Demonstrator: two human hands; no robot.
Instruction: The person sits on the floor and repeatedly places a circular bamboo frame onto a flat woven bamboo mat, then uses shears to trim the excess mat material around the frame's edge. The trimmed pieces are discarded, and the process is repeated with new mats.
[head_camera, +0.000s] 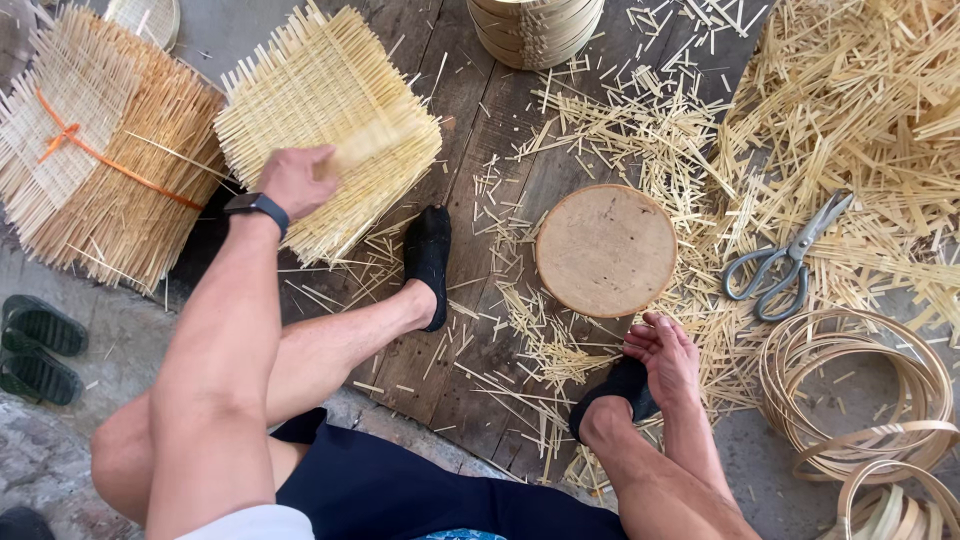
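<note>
The fingers of the left hand are curled over the top sheet of a stack of pale woven bamboo mats, pinching its near edge as if to lift it. The right hand is rested open, fingers loosely together, on a black-socked foot. Just beyond it a round wooden block is set, with grey metal scissors further right among cut bamboo strips.

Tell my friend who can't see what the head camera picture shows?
A seated person's left hand grips a woven bamboo mat on a stack, while the right hand rests on a black-socked foot. Bamboo scraps and scissors lie nearby.
</note>
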